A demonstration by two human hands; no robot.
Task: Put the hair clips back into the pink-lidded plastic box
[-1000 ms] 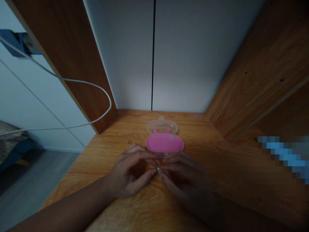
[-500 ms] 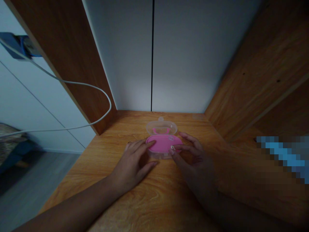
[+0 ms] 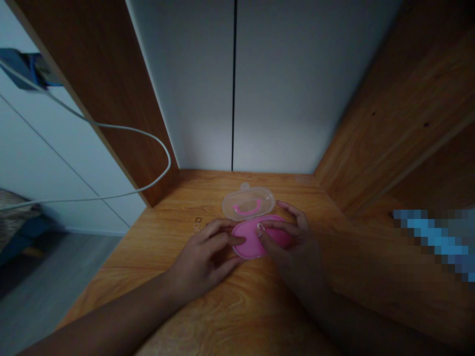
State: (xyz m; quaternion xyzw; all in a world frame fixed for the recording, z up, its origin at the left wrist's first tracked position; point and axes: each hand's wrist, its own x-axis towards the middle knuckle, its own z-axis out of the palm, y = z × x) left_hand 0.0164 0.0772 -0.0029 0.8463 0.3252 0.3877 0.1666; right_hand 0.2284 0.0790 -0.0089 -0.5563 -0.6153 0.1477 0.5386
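Observation:
A small clear plastic case stands open on the wooden surface, its lid [image 3: 226, 205] with a pink handle [image 3: 249, 210] folded back. A flat pink panel [image 3: 249, 240] fills the case's near half. My left hand [image 3: 208, 254] grips the left end of the case, its thumb at the near edge and fingers over the panel. My right hand [image 3: 297, 247] is over the panel's right side, thumb and index finger pinched on a small white loop [image 3: 260, 226]. Its other fingers stretch past the case's right side. Whether the loop is loose or attached cannot be made out.
Several small thin rings [image 3: 198, 220], dark and pale, lie left of the case. A white cable [image 3: 168, 163] loops in front of the left wooden panel [image 3: 111, 99]. Pale cabinet doors [image 3: 274, 99] stand behind the wooden surface [image 3: 222, 316], with a wooden side [image 3: 401, 99] at right.
The case's near half has come towards me and turned slightly, and its lid lies flatter. My left thumb now touches the near edge. My left hand uncovers the rings on the surface.

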